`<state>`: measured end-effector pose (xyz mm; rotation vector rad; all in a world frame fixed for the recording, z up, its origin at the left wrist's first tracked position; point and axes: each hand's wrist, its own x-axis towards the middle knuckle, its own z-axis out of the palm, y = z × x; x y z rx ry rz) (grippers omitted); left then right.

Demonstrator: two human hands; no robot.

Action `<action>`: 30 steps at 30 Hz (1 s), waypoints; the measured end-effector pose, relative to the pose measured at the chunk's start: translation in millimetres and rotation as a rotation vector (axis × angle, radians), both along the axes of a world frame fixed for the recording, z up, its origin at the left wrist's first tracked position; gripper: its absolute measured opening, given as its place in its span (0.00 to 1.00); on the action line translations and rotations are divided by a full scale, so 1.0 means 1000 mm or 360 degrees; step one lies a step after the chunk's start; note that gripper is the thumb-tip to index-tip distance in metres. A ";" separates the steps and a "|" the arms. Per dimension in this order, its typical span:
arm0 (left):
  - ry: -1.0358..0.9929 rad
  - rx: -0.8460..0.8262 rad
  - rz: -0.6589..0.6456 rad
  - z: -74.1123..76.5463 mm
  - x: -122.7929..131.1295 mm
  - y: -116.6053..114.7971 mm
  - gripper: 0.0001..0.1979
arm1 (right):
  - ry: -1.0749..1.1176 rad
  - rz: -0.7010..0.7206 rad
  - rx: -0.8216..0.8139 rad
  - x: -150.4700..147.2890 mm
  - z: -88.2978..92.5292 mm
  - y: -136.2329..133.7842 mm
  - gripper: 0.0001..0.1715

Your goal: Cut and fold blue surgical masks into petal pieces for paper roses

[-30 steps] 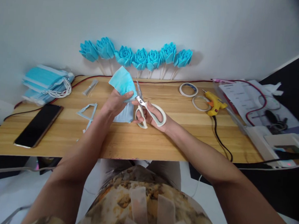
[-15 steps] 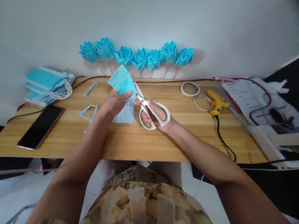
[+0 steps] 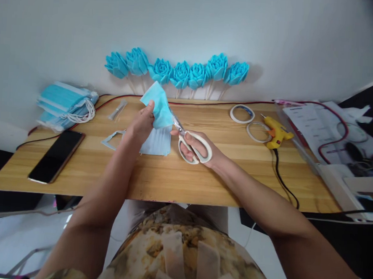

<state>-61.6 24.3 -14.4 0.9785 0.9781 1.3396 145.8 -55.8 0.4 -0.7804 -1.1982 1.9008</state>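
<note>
A light blue piece of face mask fabric point(image 3: 159, 108) is pinched in my left hand point(image 3: 143, 122), raised above the table. My right hand point(image 3: 201, 148) has its fingers through the white handles of the scissors point(image 3: 196, 146). The scissor blades look nearly closed, with their tips at the right edge of the blue fabric. Below the fabric, a pale pleated piece point(image 3: 157, 142) lies on the wood, partly covered from view. Left of my left wrist lies a cut-out frame-like scrap point(image 3: 110, 140).
Blue fabric flowers point(image 3: 180, 74) on sticks lean along the wall. Stacked face masks point(image 3: 62, 102) and a phone point(image 3: 56, 157) are at the left. Tape rolls point(image 3: 242, 114), a yellow glue gun point(image 3: 280, 134) with its cord, and papers point(image 3: 314, 122) lie at the right.
The scissor blades, spread wider before, have come together. The fabric has turned in my left hand, whose thumb has moved up. The whole view has shifted slightly.
</note>
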 end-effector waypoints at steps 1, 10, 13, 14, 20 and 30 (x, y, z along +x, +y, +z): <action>0.0001 0.0007 0.0025 0.000 -0.001 0.001 0.23 | -0.0058 -0.0023 0.0006 0.000 -0.001 0.000 0.44; 0.0082 0.0154 0.0440 -0.002 0.008 -0.013 0.25 | -0.0354 -0.0069 0.0141 -0.003 -0.010 -0.003 0.46; 0.0183 0.0234 0.0648 -0.002 0.015 -0.017 0.25 | -0.0158 0.0074 0.0165 -0.007 -0.012 -0.005 0.46; 0.0223 0.0263 0.0716 -0.001 0.016 -0.018 0.24 | -0.0065 0.0133 0.0184 -0.008 -0.013 -0.006 0.45; 0.0349 0.0281 0.0873 0.000 0.019 -0.017 0.16 | 0.0158 0.0331 0.0093 -0.009 -0.019 -0.007 0.42; -0.0085 0.0095 0.0530 0.010 0.025 -0.023 0.20 | 0.0377 0.0422 -0.0181 -0.010 -0.017 -0.004 0.41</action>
